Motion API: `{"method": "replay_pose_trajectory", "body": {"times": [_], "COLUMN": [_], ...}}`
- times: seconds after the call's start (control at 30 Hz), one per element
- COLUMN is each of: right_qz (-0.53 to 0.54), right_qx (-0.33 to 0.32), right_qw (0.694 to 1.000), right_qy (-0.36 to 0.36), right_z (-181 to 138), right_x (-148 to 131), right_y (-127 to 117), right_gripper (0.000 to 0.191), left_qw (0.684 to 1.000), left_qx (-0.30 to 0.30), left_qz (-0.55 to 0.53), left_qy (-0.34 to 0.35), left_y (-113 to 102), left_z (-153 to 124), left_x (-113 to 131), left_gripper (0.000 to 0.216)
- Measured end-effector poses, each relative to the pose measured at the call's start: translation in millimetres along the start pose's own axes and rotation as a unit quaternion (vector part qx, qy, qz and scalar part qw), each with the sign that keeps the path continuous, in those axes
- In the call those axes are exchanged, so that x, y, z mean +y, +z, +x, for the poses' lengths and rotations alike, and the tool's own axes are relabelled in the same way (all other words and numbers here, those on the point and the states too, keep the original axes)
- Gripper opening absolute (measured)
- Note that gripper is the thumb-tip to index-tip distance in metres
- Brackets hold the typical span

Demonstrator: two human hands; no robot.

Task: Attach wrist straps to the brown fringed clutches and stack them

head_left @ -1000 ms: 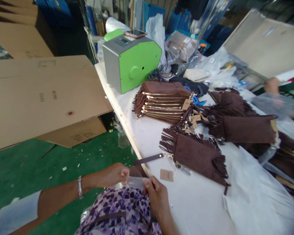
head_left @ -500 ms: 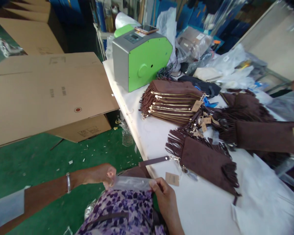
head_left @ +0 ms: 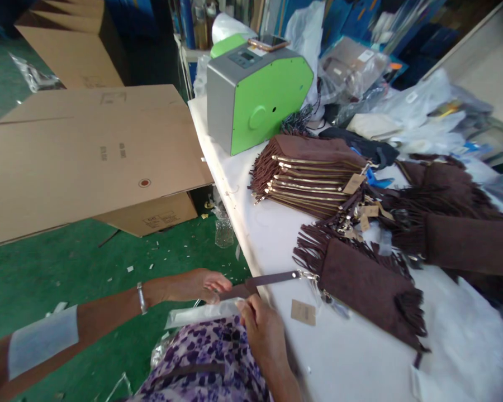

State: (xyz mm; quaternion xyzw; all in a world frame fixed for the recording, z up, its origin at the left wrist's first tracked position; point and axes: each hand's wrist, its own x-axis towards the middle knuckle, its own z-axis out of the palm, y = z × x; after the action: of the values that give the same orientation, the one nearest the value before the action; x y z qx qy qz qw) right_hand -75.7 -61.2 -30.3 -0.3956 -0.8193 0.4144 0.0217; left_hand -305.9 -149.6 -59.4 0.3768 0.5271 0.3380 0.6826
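Note:
My left hand [head_left: 199, 286] and my right hand [head_left: 262, 329] both pinch a clear plastic bag [head_left: 201, 314] over my lap, at the near edge of the white table [head_left: 360, 357]. The left fingers are at the bag's upper edge, the right hand at its right end. Just beyond them a brown fringed suede pouch [head_left: 362, 285] lies flat on the table, its wrist strap [head_left: 264, 279] reaching toward my hands and a paper tag [head_left: 303, 312] beside it.
A stack of the same pouches [head_left: 310, 176] sits mid-table, with more pouches [head_left: 456, 229] at the right. A green and grey machine [head_left: 257, 97] with a phone on top stands at the far end. Cardboard boxes [head_left: 88, 156] lie on the green floor left.
The view has shifted left, so the table things sit further right. The plastic bag has been pulled out longer and lower between my hands. The other person's hand at the right edge is gone.

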Motion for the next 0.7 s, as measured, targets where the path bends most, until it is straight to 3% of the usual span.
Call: {"method": "replay_pose_trajectory", "body": {"times": [0.07,0.17,0.27,0.33,0.4,0.53,0.7], "right_qz": [-0.026,-0.06,-0.115,-0.183,-0.258,-0.345,-0.335], "right_qx": [0.001,0.014,0.074,0.093,0.074,0.049,0.041], "right_qw": [0.999,0.997,0.986,0.967,0.941,0.897,0.895], "right_qy": [-0.021,-0.041,-0.091,-0.149,-0.207,-0.271,-0.291], "right_z": [4,10,21,31,42,57,59], "right_x": [-3,-5,-2,3,10,20,21], "right_y": [-1,-10,-27,-39,-47,-55,-62], "right_gripper": [0.031,0.029,0.015,0.032,0.045,0.036,0.03], "left_qw": [0.999,0.999,0.998,0.997,0.996,0.996,0.996], "left_qx": [-0.022,0.012,0.049,0.063,0.073,0.076,0.084], "left_qz": [-0.024,-0.037,-0.042,-0.037,-0.03,-0.027,-0.026], "left_qy": [0.009,-0.002,-0.016,-0.026,-0.033,-0.031,-0.021], "left_y": [12,24,24,21,17,12,11], "left_z": [15,29,30,29,28,32,38], "left_x": [9,9,2,-1,-4,-10,-19], "left_gripper": [0.044,0.034,0.034,0.036,0.038,0.043,0.048]}}
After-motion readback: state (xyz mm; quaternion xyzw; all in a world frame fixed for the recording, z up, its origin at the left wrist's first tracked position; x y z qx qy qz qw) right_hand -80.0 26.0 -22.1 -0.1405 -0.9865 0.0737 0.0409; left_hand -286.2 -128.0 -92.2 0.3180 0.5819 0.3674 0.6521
